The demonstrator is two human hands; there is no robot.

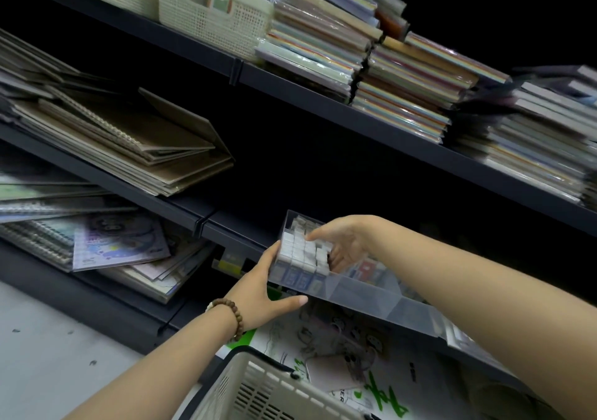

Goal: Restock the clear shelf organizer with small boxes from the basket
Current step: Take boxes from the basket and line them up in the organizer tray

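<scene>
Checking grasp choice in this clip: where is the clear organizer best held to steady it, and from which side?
The clear organizer's left end corner, approached from the front-left, as the left hand does, bracing the end wall and the underside of the front edge. Its left compartment is packed with small boxes where the right hand works, so the top is blocked.

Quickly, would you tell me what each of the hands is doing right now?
Left hand: grips the end of the organizer.
Right hand: on the small boxes; grip cannot be told.
</scene>
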